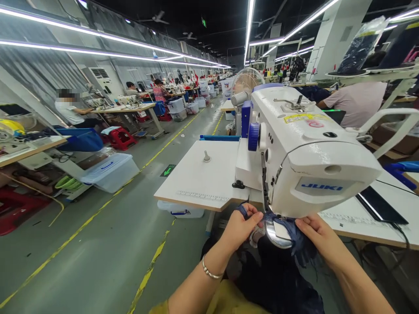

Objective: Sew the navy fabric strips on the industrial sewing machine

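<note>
A white JUKI sewing machine stands on a white table in front of me. Dark blue fabric lies over the machine's metal arm under the needle and hangs down toward my lap. My left hand, with a bracelet on the wrist, pinches the fabric's edge at the left of the arm. On the right side, my right hand grips the bunched fabric with curled fingers.
A fan stands behind the machine. A dark tablet with a cable lies on the table at the right. Plastic bins and yellow floor lines flank the aisle at the left. Other people sit at work tables farther back.
</note>
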Demonstrator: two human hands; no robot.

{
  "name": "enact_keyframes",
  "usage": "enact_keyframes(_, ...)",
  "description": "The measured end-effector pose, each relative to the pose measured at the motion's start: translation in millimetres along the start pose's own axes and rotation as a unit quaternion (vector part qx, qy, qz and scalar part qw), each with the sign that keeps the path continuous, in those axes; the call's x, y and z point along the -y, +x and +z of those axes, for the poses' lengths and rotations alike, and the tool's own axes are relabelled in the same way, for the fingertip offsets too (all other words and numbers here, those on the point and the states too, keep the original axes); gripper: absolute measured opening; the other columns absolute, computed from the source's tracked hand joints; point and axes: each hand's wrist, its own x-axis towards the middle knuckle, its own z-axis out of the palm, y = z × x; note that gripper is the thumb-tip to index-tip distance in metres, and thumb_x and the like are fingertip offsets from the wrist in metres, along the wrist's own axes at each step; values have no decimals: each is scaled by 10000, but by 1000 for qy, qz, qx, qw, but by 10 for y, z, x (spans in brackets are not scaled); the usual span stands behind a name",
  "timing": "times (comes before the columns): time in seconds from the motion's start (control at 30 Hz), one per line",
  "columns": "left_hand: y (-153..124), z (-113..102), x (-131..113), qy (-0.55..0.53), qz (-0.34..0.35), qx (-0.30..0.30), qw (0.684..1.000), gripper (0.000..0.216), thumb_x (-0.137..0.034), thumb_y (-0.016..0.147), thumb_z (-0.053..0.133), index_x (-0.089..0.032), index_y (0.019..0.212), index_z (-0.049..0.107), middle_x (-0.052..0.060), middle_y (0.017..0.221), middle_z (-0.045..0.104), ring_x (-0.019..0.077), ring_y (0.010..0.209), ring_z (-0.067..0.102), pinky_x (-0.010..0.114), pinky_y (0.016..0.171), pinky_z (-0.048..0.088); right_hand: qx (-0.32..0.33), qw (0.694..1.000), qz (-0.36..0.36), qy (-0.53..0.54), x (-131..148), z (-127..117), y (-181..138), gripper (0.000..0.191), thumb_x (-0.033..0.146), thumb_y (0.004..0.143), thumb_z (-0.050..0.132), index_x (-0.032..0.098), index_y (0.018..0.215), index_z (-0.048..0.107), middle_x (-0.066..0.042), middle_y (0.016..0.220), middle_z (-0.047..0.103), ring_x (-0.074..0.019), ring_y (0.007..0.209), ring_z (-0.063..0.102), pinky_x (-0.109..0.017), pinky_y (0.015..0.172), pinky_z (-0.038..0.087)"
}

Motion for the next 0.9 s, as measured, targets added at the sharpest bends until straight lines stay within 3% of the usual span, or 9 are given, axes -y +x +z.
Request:
enact_keyframes(0.17,-15,-186,79,31,2,-32,999,290,-465,807,610,-180,819,554,-64,572,516,80,544,491,207,582,371,-11,1000,-9,16,17,76,21,235,455,860,611,236,937,574,-34,907,642,-214,889,596,-352,871,465)
enact_keyframes(0.4,-47,-349,116,87,-10,-36,995,282,-467,819,605,-189,851,567,-74,569,507,71,558,477,193,599,367,-16,998,-24,48,12,120,61,128,359,877,585,252,941,561,16,808,604,-173,776,570,-359,902,438)
enact_keyframes(0.73,-69,-380,155,79,-15,-35,996,279,-453,818,613,-179,858,579,-56,625,493,78,577,471,201,601,371,-18,999,-28,35,46,133,56,148,400,873,569,259,914,550,13,789,578,-185,769,555,-337,855,441)
enact_keyframes(0.9,-95,-361,128,69,-12,-31,997,285,-461,810,621,-180,845,584,-53,630,487,81,577,464,201,588,364,-33,999,-31,23,120,149,-17,145,390,873,567,252,909,540,12,774,544,-167,707,514,-289,718,444)
